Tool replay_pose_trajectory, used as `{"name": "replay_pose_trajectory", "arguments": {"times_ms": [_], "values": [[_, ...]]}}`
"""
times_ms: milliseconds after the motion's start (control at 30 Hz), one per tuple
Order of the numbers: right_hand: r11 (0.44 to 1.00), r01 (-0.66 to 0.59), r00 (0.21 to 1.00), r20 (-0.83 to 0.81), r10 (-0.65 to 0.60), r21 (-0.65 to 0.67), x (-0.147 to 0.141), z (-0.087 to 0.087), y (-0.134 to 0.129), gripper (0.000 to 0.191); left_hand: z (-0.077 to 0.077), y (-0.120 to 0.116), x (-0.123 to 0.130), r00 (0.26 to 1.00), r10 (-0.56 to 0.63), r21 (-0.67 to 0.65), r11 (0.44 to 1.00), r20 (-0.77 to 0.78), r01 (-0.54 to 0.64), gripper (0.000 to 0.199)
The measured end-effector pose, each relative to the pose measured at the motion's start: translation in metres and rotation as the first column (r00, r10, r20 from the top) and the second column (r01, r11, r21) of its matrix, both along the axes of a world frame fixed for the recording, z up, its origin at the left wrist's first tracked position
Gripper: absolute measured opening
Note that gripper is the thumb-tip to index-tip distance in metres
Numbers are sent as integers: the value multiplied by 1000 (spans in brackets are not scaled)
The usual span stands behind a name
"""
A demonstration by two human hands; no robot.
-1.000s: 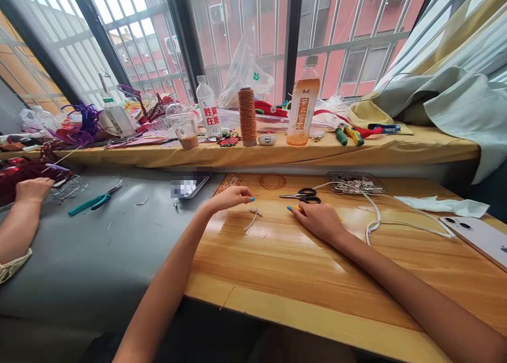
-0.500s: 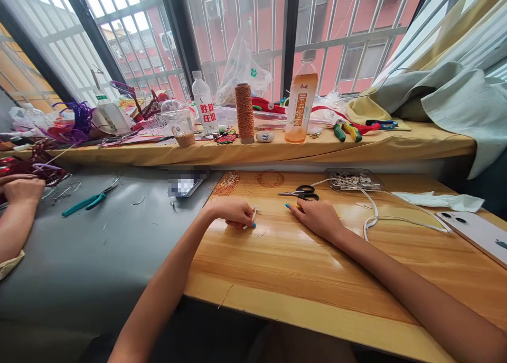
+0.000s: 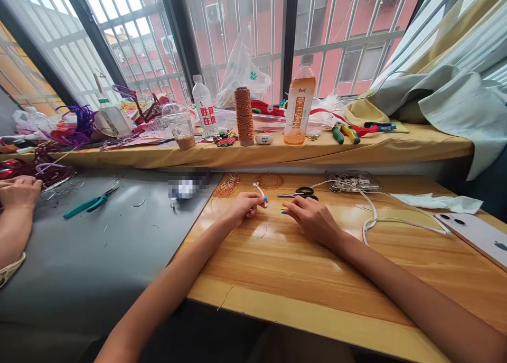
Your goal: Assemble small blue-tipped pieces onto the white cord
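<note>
My left hand (image 3: 246, 208) pinches a short piece of white cord (image 3: 260, 189) between thumb and fingertips, its upper end sticking up above the fingers. To the right, my right hand (image 3: 311, 217) is closed at the fingertips, and a thin wire (image 3: 278, 210) pokes out of them toward the left hand. The two hands are apart, just over the wooden table. Black-handled scissors (image 3: 304, 193) lie right behind my right hand. Behind my left hand are a pile of cut copper-coloured wires (image 3: 227, 186) and a loose coil of wire (image 3: 271, 181).
A clear tray of small pieces (image 3: 352, 182), long white cord (image 3: 372, 215), a tissue (image 3: 435, 202) and a phone (image 3: 475, 239) lie to the right. Teal pliers (image 3: 91, 205) and another person's hand (image 3: 19, 191) are left. A twine spool (image 3: 243, 117) and bottles (image 3: 300, 106) line the sill.
My left hand has moved right and slightly up, with the white cord now turned upward. The right hand has shifted only a little, its fingers now more bent.
</note>
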State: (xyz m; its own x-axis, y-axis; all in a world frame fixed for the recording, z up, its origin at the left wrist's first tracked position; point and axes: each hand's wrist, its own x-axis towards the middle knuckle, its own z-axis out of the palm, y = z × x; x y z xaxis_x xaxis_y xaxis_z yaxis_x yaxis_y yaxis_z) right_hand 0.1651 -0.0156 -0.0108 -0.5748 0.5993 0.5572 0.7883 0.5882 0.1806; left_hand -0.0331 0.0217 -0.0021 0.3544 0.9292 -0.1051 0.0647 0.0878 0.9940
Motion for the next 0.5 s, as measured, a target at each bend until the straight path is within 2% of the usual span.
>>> {"name": "replay_pose_trajectory", "arguments": {"times_ms": [233, 500], "values": [[999, 13, 999, 44, -14, 30, 0, -1, 0, 32, 7, -10, 6, 1000, -12, 7, 1000, -14, 12, 19], [983, -41, 998, 50, 33, 178, 0, -3, 2, 22, 14, -19, 10, 996, 50, -5, 999, -77, -51, 13]]}}
